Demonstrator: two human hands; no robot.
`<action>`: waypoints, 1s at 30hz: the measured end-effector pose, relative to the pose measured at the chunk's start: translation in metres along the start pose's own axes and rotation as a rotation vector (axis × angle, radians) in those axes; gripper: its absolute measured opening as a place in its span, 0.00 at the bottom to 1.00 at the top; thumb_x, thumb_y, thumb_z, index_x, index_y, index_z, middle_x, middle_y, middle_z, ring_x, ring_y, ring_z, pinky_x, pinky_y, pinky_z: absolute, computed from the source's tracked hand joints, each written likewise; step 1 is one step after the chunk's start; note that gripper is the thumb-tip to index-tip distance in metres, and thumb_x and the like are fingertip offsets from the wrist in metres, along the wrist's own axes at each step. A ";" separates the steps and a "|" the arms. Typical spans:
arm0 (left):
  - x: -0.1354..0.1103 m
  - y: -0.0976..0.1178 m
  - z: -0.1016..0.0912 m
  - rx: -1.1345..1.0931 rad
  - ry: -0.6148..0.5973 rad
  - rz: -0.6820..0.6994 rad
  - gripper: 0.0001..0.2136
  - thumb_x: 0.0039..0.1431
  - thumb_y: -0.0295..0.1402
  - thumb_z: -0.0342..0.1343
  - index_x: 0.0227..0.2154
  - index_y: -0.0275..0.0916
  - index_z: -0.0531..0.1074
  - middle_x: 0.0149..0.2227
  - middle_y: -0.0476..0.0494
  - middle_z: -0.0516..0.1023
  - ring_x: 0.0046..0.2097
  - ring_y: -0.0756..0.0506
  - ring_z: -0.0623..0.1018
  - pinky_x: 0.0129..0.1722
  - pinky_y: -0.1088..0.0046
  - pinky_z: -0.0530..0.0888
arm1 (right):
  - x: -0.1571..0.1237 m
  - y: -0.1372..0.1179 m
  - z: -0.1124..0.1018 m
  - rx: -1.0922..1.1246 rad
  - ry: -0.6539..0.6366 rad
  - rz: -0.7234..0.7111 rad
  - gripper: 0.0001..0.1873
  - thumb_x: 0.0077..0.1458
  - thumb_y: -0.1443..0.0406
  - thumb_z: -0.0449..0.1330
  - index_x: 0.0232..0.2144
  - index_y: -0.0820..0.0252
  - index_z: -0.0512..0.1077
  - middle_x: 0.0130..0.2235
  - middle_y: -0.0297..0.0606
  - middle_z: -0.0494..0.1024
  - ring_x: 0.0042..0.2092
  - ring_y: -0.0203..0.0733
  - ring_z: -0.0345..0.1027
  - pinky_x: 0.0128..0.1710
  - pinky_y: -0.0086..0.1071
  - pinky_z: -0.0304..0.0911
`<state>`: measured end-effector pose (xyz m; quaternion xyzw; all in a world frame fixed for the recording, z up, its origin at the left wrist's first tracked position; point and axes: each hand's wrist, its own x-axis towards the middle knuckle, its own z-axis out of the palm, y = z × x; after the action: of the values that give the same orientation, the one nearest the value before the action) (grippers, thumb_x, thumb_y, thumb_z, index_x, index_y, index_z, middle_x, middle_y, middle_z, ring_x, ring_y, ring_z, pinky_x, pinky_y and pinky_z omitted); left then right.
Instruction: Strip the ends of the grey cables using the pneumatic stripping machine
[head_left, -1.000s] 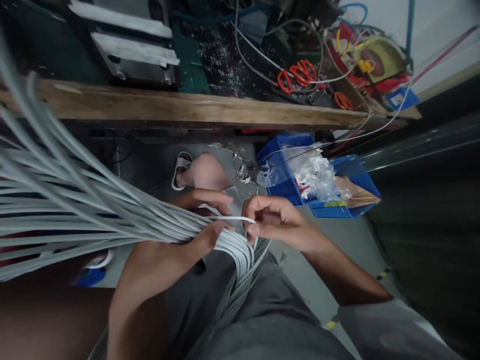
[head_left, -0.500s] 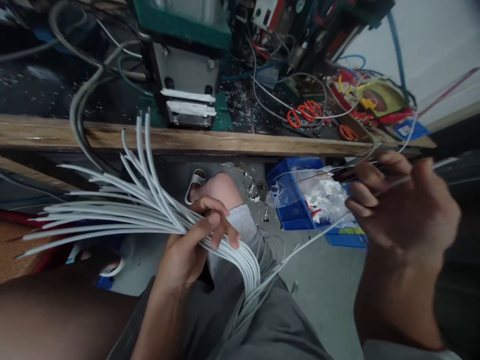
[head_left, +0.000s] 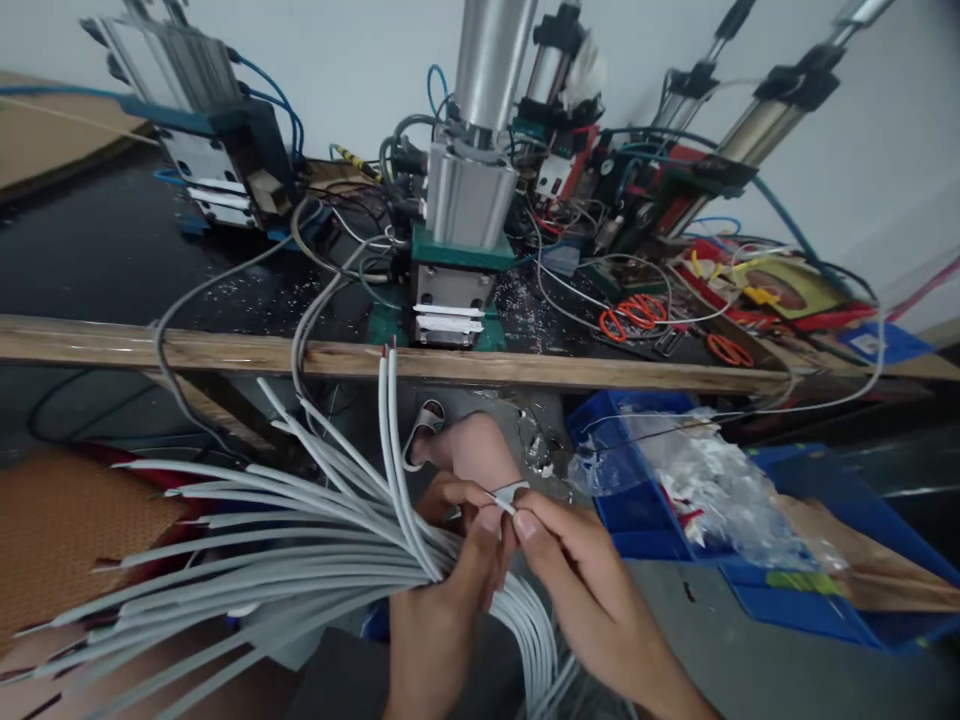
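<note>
A thick bundle of light grey cables [head_left: 330, 575] fans out to the left over my lap, several ends showing dark or coloured inner wires. My left hand [head_left: 450, 610] is closed around the bundle near its middle. Its thumb and forefinger also meet at the tip of a single cable [head_left: 505, 503]. From the right, my right hand [head_left: 581, 590] pinches that same cable between thumb and forefinger. Behind my hands the bundle bends down toward my lap. Two cables stand upright in front of a press machine [head_left: 454, 285] with white strips across its jaw.
A wooden bench edge [head_left: 570, 370] runs across in front of me. Below it on the right are a blue bin [head_left: 626, 510] with plastic scraps and another blue bin [head_left: 795, 605] with brown paper. Another press [head_left: 206, 160] stands left; orange coiled cords [head_left: 634, 315] lie at the right.
My right hand has come from the far right in to my left hand and now pinches a cable there. My left hand still holds the bundle. The view has tilted up, showing more of the bench.
</note>
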<state>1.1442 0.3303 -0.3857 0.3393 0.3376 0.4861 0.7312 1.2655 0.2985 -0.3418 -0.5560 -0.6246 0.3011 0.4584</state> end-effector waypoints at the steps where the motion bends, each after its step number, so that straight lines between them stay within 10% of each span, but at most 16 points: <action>1: 0.000 0.000 0.000 -0.014 0.022 -0.005 0.14 0.62 0.44 0.65 0.36 0.39 0.71 0.25 0.55 0.65 0.22 0.55 0.65 0.23 0.78 0.65 | 0.000 -0.002 0.000 0.007 -0.012 0.006 0.17 0.73 0.67 0.50 0.28 0.59 0.63 0.27 0.27 0.66 0.29 0.30 0.60 0.30 0.24 0.53; 9: -0.002 -0.002 -0.001 -0.025 0.044 0.073 0.12 0.61 0.41 0.64 0.32 0.39 0.70 0.26 0.54 0.68 0.21 0.56 0.66 0.21 0.81 0.67 | 0.000 -0.007 -0.003 -0.056 -0.091 0.003 0.17 0.72 0.69 0.50 0.28 0.59 0.63 0.27 0.25 0.65 0.29 0.29 0.59 0.30 0.24 0.53; 18: 0.010 0.028 -0.013 0.475 -0.104 0.244 0.04 0.55 0.31 0.60 0.26 0.38 0.74 0.24 0.49 0.71 0.22 0.53 0.67 0.22 0.78 0.65 | 0.007 0.000 -0.024 -0.356 -0.241 -0.270 0.07 0.67 0.73 0.54 0.36 0.61 0.70 0.30 0.28 0.68 0.31 0.29 0.61 0.31 0.24 0.55; 30: 0.003 -0.010 0.005 -0.003 0.349 0.119 0.16 0.52 0.43 0.70 0.27 0.37 0.72 0.28 0.49 0.72 0.30 0.50 0.74 0.29 0.79 0.72 | -0.003 0.015 0.042 -0.406 0.389 -0.278 0.08 0.69 0.71 0.55 0.37 0.60 0.71 0.26 0.27 0.71 0.24 0.28 0.64 0.26 0.22 0.58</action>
<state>1.1544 0.3297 -0.3914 0.2680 0.4378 0.5805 0.6321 1.2333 0.3047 -0.3728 -0.5925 -0.6426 -0.0075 0.4858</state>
